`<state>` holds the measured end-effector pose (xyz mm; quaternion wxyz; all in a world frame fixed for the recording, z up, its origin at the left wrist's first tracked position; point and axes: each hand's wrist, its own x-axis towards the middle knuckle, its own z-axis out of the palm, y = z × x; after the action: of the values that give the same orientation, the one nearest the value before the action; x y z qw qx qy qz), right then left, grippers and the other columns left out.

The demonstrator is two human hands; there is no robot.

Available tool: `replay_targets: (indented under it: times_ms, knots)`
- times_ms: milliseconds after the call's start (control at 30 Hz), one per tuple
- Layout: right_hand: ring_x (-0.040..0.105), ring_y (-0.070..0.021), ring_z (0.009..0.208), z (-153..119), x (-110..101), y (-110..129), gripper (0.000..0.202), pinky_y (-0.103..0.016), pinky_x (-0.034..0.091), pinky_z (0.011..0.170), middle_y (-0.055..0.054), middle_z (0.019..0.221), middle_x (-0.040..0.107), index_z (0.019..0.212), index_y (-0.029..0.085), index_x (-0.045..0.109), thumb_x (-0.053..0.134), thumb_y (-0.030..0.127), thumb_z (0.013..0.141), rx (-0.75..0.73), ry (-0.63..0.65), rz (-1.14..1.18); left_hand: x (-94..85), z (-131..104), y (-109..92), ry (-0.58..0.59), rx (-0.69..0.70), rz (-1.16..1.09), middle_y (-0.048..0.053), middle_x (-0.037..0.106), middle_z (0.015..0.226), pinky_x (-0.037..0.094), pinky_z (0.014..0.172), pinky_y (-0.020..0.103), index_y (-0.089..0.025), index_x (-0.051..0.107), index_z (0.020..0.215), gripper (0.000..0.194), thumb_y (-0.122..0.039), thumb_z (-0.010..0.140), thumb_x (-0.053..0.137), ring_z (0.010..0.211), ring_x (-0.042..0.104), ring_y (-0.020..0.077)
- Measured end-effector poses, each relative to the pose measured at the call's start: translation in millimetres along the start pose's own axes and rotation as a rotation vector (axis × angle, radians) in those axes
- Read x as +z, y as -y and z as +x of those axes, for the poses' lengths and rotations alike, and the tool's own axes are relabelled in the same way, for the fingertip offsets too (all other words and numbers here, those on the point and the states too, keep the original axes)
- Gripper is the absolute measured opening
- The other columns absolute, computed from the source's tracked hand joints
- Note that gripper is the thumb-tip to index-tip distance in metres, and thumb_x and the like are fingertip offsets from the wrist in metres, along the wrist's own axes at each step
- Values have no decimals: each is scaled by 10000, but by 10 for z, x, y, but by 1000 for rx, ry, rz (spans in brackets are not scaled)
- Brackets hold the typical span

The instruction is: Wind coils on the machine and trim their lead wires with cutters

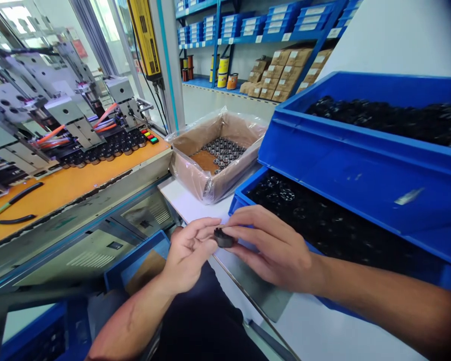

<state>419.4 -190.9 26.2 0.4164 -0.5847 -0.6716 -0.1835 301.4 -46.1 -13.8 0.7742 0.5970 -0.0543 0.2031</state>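
The small black round plastic part point(224, 237) sits low in the frame, just left of centre, pinched between both hands. The left hand point(187, 255) comes up from the lower left with its palm turned up and fingers curled; its fingertips touch the part's left side. The right hand point(276, 245) reaches in from the lower right, palm down, thumb and forefinger closed on the part's right side. Both hands are narrow, closed on the same piece, and equally near to it. The part looks like a short ring or bobbin, and its axis appears to run roughly left to right between the two sets of fingertips. Finer detail is too small to tell.

Containers:
- The lower blue plastic bin point(236, 201) lies just beyond the right hand, at centre right. It holds many black round parts of a similar look.
- The upper blue plastic bin point(361, 165) is stacked over it, upper right. It also holds a heap of black parts.
- The brown cardboard box with clear plastic liner point(195, 173) stands at centre, well beyond the hands. A layer of small dark metallic ring-shaped parts covers part of its floor.

At left, the orange-topped machine bench point(60, 188) carries grey metal fixtures and a row of black parts. A pair of black-handled pliers point(11, 208) lies on it, far left.
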Motion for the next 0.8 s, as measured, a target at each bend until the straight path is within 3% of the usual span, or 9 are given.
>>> replay_targets:
  times_ms: [133, 267, 433, 500, 600, 667, 733, 800]
  knots:
    - [601, -191, 933, -3, -11, -1, 188, -355, 574, 796, -115, 963, 630, 1088, 102, 577, 593, 100, 901, 6, -1, -10, -81, 39, -77, -7, 270, 460, 114, 697, 1158, 524, 930, 329, -239, 660, 1235, 391, -236, 846, 708, 1054, 657, 205]
    - [605, -181, 890, -8, -30, 18, 146, -338, 576, 768, -106, 918, 631, 1065, 101, 580, 549, 104, 923, 10, 30, -15, -102, 112, -157, 15, 499, 684, 77, 721, 950, 554, 769, 268, -209, 721, 1122, 308, -193, 816, 735, 857, 677, 154]
    - [621, -171, 930, -63, -25, 26, 188, -295, 577, 802, -100, 977, 636, 1124, 119, 576, 536, 125, 940, 33, 106, -38, -24, 62, -132, -25, 473, 700, 85, 738, 889, 566, 693, 253, -180, 738, 1065, 265, -207, 801, 749, 769, 695, 152]
    - [627, -188, 987, -117, -4, -28, 253, -298, 576, 841, -119, 1064, 629, 1187, 120, 562, 561, 205, 949, 49, 152, -117, -159, 93, -181, -52, 456, 793, 94, 735, 911, 570, 702, 251, -164, 746, 1028, 221, -231, 818, 733, 791, 697, 154]
    - [624, -218, 1057, -204, 43, -167, 367, -325, 569, 889, -146, 1181, 599, 1251, 114, 547, 570, 328, 953, 24, 180, -212, -729, 226, -465, -267, 431, 1173, 59, 707, 889, 557, 737, 271, -172, 755, 972, 196, -301, 828, 724, 819, 669, 150]
    - [621, -218, 1075, -248, 74, -239, 355, -333, 561, 908, -143, 1218, 585, 1256, 121, 552, 558, 314, 957, 4, 177, -223, -1267, 333, -759, -556, 233, 1439, -2, 679, 806, 536, 716, 242, -177, 744, 959, 216, -355, 850, 693, 738, 639, 112]
    - [618, -215, 1085, -274, 100, -269, 330, -340, 555, 918, -134, 1239, 576, 1254, 134, 560, 548, 284, 960, -10, 180, -219, -1792, 450, -1030, -645, 143, 1504, -30, 630, 685, 533, 702, 253, -127, 723, 889, 268, -375, 901, 622, 669, 623, 111]
    - [618, -216, 1094, -286, 116, -279, 311, -346, 555, 920, -129, 1256, 572, 1246, 143, 569, 538, 266, 961, -18, 191, -216, -2203, 566, -1207, -665, 68, 1541, 6, 670, 824, 560, 724, 315, -113, 674, 937, 274, -376, 919, 600, 749, 654, 146]
